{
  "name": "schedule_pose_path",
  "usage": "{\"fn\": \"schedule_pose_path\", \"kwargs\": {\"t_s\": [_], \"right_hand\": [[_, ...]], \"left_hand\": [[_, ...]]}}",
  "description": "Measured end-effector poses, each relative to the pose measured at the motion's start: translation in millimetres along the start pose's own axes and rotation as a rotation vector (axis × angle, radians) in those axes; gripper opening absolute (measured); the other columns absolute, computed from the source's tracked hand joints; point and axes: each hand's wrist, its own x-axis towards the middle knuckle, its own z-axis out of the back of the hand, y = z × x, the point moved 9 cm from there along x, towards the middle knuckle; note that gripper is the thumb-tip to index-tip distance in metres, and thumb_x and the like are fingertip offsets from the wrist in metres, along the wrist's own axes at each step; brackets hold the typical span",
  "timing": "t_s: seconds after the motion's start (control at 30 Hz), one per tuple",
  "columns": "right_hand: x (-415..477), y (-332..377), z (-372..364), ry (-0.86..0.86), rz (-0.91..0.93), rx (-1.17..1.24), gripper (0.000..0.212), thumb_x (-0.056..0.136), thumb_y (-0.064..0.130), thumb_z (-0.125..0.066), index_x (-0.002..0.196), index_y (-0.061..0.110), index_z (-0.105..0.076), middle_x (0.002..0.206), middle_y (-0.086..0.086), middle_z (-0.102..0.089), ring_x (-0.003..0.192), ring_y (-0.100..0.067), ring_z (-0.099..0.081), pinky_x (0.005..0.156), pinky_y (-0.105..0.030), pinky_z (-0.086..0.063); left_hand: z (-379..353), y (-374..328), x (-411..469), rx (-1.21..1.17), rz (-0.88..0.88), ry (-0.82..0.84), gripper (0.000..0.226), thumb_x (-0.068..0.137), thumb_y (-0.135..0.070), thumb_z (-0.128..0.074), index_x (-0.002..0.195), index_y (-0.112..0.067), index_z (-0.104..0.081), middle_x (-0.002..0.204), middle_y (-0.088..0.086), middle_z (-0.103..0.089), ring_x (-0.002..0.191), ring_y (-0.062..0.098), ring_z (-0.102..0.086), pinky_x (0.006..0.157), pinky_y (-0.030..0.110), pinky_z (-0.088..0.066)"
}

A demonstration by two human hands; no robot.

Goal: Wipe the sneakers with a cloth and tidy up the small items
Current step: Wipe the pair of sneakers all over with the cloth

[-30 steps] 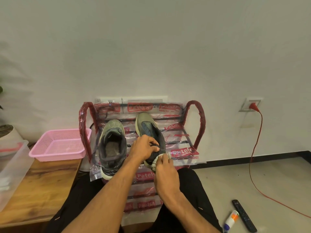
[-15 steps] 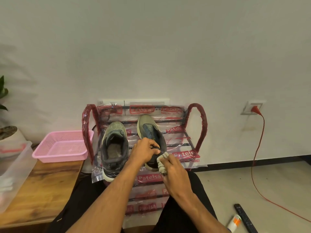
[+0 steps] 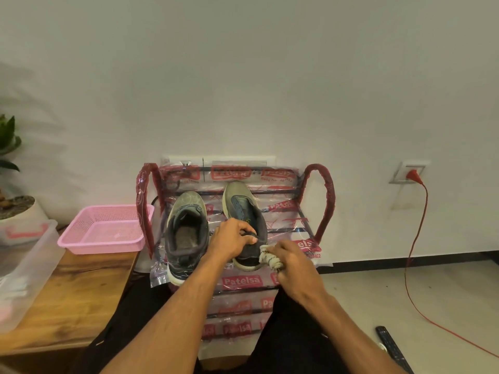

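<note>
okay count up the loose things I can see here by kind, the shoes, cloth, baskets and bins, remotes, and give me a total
Sneakers: 2, the left sneaker and the right sneaker
Cloth: 1, the cloth
Pink basket: 1, the pink basket
Clear plastic bin: 1, the clear bin
Remote control: 1, the remote
Total: 6

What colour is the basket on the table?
The basket is pink, seen clearly in the head view.

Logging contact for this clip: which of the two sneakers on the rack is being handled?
The right-hand sneaker: the left hand grips its collar and the right hand presses the cloth to its heel. The left-hand sneaker sits untouched.
</note>
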Motion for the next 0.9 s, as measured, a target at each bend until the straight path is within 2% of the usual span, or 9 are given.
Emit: {"fn": "schedule_pose_path", "kwargs": {"t_s": [0.1,0.27,0.33,0.4,0.47,0.53,0.6,0.73,0.9], "right_hand": [[1,-9,6,-0.196,-0.176,0.094,0.038,0.083,0.003,-0.067,0.118,0.017,-0.067,0.103,0.009,-0.052,0.093,-0.008,-0.049,0.077,-0.028,-0.051],[-5,-20,16,-0.397,-0.337,0.350,0.043,0.080,-0.011,-0.061,0.115,0.014,-0.069,0.099,0.012,-0.052,0.093,-0.008,-0.054,0.082,-0.031,-0.054],[-10,-35,25,-0.509,-0.449,0.473,0.041,0.084,-0.011,-0.060,0.116,0.013,-0.067,0.098,0.015,-0.050,0.094,-0.011,-0.056,0.084,-0.037,-0.056],[-13,-49,30,-0.589,-0.552,0.498,0.037,0.087,-0.006,-0.061,0.119,0.012,-0.065,0.103,0.010,-0.052,0.096,-0.014,-0.057,0.086,-0.040,-0.056],[-8,-48,20,-0.508,-0.573,0.499,0.037,0.088,-0.004,-0.060,0.121,0.012,-0.063,0.107,0.002,-0.059,0.093,-0.014,-0.060,0.082,-0.036,-0.058],[-4,-23,-7,-0.305,-0.512,0.508,0.043,0.088,-0.006,-0.056,0.126,0.014,-0.059,0.105,0.000,-0.062,0.089,-0.010,-0.061,0.076,-0.028,-0.058],[-11,7,-33,-0.176,-0.401,0.427,0.055,0.086,-0.008,-0.055,0.135,0.016,-0.051,0.112,0.002,-0.059,0.098,-0.009,-0.058,0.085,-0.028,-0.055],[-17,16,-42,-0.095,-0.279,0.049,0.061,0.087,-0.001,-0.056,0.144,0.011,-0.039,0.137,-0.003,-0.046,0.121,-0.019,-0.048,0.098,-0.033,-0.047],[0,13,-39,-0.048,-0.314,-0.074,0.048,0.090,0.001,-0.053,0.137,0.009,-0.044,0.133,-0.008,-0.046,0.116,-0.023,-0.048,0.089,-0.033,-0.049]], "left_hand": [[-1,0,1,-0.005,0.002,0.011,0.017,0.076,-0.026,-0.081,0.075,-0.041,-0.071,0.085,-0.010,-0.074,0.090,0.011,-0.068,0.085,0.042,-0.056],[0,1,0,-0.010,-0.007,-0.007,0.012,0.077,-0.026,-0.080,0.081,-0.036,-0.074,0.087,-0.009,-0.074,0.092,0.010,-0.068,0.087,0.043,-0.055],[0,3,1,-0.006,-0.004,0.002,0.015,0.077,-0.027,-0.080,0.077,-0.040,-0.072,0.086,-0.010,-0.074,0.091,0.010,-0.068,0.087,0.043,-0.055],[-1,3,1,-0.012,-0.003,0.015,0.018,0.077,-0.026,-0.080,0.075,-0.041,-0.071,0.086,-0.010,-0.074,0.091,0.010,-0.068,0.087,0.043,-0.055],[-1,2,0,-0.019,-0.007,0.008,0.015,0.078,-0.025,-0.079,0.079,-0.039,-0.073,0.087,-0.010,-0.074,0.091,0.010,-0.068,0.087,0.044,-0.055],[-1,0,-2,-0.012,-0.019,-0.012,0.013,0.079,-0.023,-0.078,0.083,-0.035,-0.074,0.089,-0.010,-0.074,0.091,0.010,-0.068,0.087,0.043,-0.055],[2,0,-4,0.001,-0.026,-0.034,0.012,0.080,-0.023,-0.077,0.084,-0.034,-0.074,0.088,-0.011,-0.074,0.091,0.009,-0.067,0.087,0.042,-0.055],[3,-1,-6,-0.009,-0.027,-0.017,0.017,0.079,-0.022,-0.078,0.077,-0.038,-0.072,0.086,-0.013,-0.074,0.089,0.007,-0.067,0.087,0.041,-0.055],[4,-6,-8,-0.007,-0.026,-0.019,0.020,0.080,-0.023,-0.077,0.075,-0.041,-0.069,0.085,-0.015,-0.073,0.089,0.008,-0.067,0.087,0.043,-0.055]]}}
